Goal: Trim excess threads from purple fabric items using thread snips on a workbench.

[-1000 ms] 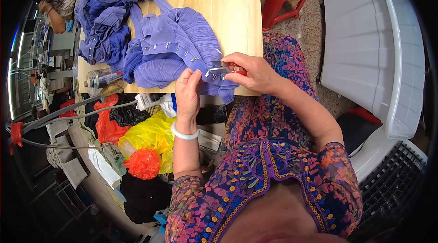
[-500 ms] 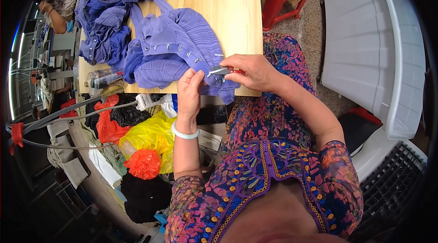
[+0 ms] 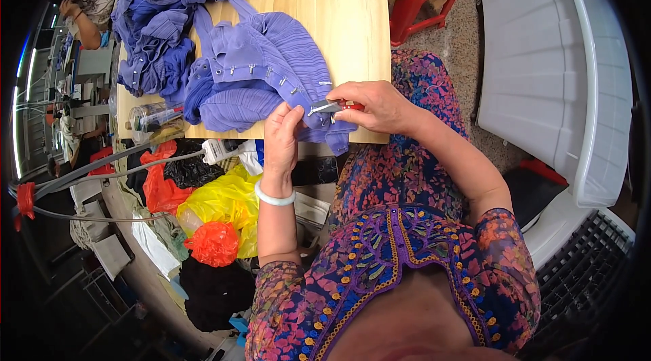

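A purple ribbed knit garment (image 3: 271, 42) lies bunched at the front of the table, with a row of small pale pieces along its flat band (image 3: 268, 76). They look like thread tufts or clips, too small to tell. My left hand (image 3: 281, 130) pinches the lower edge of that band between thumb and fingers. In my right hand (image 3: 376, 108) is a pair of thread snips (image 3: 332, 106) with red grips and metal blades. Their tips rest at a pale piece on the band, just right of my left fingertips.
More purple garments (image 3: 163, 22) are heaped at the table's (image 3: 339, 1) far left, near a clear jar (image 3: 144, 117). Plastic bags (image 3: 224, 201) and cables hang below the left edge. On the right stand a red stool (image 3: 413, 15) and a large pale bin (image 3: 536, 55). Another person (image 3: 88, 8) is far left.
The snips' blades look closer together than before, with their tips at nearly the same spot. Both hands stay almost in place.
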`<state>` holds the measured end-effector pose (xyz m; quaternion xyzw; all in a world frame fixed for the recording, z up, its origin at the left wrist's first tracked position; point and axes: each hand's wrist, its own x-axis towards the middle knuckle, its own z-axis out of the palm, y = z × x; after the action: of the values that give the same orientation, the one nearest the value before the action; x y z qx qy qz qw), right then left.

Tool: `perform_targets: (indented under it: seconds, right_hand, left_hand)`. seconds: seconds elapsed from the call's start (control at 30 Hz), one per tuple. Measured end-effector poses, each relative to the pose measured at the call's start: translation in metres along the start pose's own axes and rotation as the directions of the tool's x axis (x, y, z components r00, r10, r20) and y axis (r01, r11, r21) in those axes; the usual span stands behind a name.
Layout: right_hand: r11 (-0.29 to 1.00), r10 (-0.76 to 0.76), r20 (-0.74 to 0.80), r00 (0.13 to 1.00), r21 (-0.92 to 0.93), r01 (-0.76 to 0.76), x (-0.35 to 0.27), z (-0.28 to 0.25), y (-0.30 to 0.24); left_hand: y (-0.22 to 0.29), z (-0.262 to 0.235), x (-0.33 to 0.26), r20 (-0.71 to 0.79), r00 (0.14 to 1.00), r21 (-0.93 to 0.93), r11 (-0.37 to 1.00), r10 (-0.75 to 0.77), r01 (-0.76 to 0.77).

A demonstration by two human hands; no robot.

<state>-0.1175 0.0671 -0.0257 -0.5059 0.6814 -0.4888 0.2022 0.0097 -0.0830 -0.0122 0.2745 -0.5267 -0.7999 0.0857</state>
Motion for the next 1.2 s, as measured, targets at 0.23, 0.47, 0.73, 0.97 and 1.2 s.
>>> perform_targets:
  seconds: [0.23,0.47,0.73,0.97,1.2]
  right_hand:
    - [1.000,0.013,-0.002,1.000,0.001,-0.013,0.000,-0.002,-0.001]
    - [1.000,-0.002,-0.001,1.000,0.006,0.002,-0.001,0.002,0.003]
    - [0.999,0.006,-0.006,1.000,0.048,-0.006,-0.002,0.006,0.005]
    - [0.989,0.113,-0.168,0.979,0.112,-0.095,0.002,0.009,0.008]
    - [0.838,0.297,-0.100,0.950,0.505,-0.209,0.014,0.021,-0.001]
  left_hand:
    - [-0.006,-0.012,0.002,0.059,0.998,-0.001,1.000,-0.002,0.002]
    - [0.001,0.002,-0.002,0.017,1.000,0.002,1.000,-0.014,0.013]
    - [-0.006,-0.004,0.000,0.024,1.000,0.013,1.000,-0.011,0.011]
    - [-0.004,0.004,-0.002,0.023,1.000,0.006,1.000,0.008,-0.008]
    - [-0.010,0.003,-0.002,0.081,0.993,0.221,0.970,0.084,-0.100]
